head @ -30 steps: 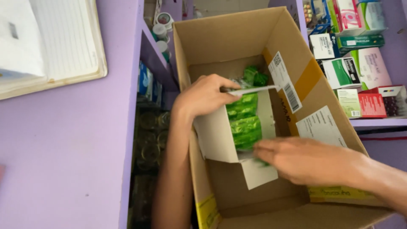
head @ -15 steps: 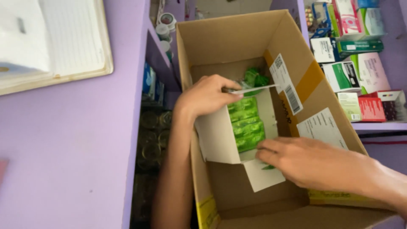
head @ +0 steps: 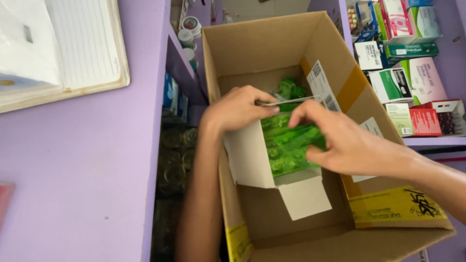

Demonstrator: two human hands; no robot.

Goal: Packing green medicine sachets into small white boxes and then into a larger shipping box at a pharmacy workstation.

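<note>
Green packets [head: 290,145] in one white carton [head: 252,160], two hands [head: 240,109] upon them

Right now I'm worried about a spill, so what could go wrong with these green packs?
The right hand grips the green packs in a bunch, so loose ones may slip into the big cardboard box. The left hand holds the small white box by its thin flap, which might bend or tear.

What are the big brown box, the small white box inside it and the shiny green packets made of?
The big brown box looks like matte corrugated cardboard, with creased flaps. The small white box seems thin, smooth paperboard, folding sharply. The shiny green packets appear to be glossy plastic or foil wrap, judging by the glints; which one is unclear.
</note>
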